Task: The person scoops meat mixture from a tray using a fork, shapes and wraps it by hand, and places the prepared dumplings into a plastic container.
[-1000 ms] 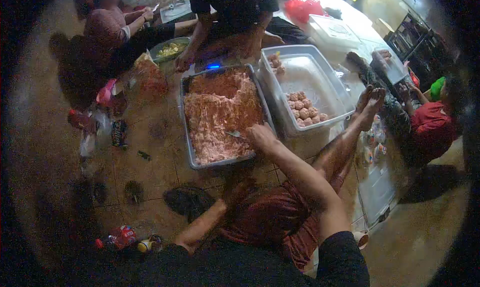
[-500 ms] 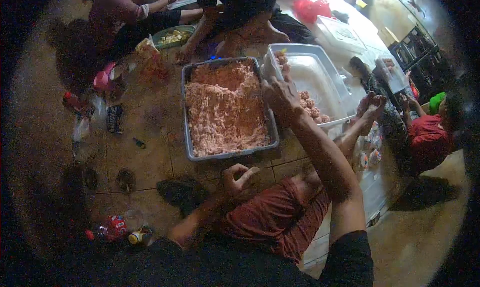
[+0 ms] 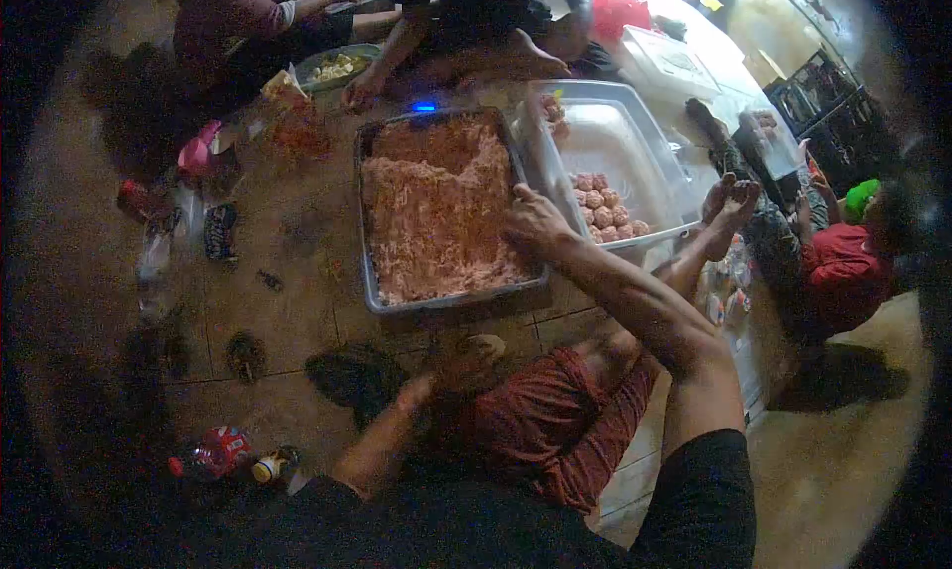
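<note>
A grey rectangular tub point(image 3: 369, 289) on the floor in front of me holds pink minced meat point(image 3: 426, 227). My right hand point(image 3: 537, 224) is at the tub's right side, over the meat's edge. Its fingers point down and are mostly hidden, so what they hold does not show. Beside the tub stands a clear plastic bin point(image 3: 684, 197) with rolled meatballs point(image 3: 601, 210) in its near corner and more along its left wall. My left hand point(image 3: 468, 361) hovers near my knee, below the tub, dark and smeared; its fingers cannot be made out.
A person point(image 3: 471, 24) sits barefoot behind the tub, another point(image 3: 233, 34) at the far left by a bowl of pale pieces point(image 3: 337, 67). At right is a person in a red shirt point(image 3: 843, 282). Bottles point(image 3: 223, 450) lie lower left; black crates point(image 3: 823, 98) stand far right.
My right hand has moved from the clear bin's left wall down and left to the meat tub's right side. My left hand has shifted slightly and blurred.
</note>
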The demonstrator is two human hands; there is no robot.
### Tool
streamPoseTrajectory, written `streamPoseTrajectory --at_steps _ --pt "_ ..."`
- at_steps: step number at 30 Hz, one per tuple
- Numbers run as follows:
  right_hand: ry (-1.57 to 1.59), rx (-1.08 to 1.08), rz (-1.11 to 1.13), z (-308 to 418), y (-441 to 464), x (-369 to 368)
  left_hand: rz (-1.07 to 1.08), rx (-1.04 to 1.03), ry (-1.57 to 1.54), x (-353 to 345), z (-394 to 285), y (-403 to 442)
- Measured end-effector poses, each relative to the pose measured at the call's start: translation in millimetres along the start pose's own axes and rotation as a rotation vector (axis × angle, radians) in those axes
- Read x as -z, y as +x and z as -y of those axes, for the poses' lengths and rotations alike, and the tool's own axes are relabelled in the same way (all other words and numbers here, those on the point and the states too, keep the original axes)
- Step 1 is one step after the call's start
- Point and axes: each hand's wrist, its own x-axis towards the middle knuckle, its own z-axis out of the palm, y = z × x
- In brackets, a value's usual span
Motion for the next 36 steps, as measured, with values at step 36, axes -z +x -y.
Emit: streamPoseTrajectory --at_steps 36 --pt "0.637 -0.353 -0.455 46.0 -91.2 -1.4 -0.297 -0.178 -1.033 70.1 -120.6 42.0"
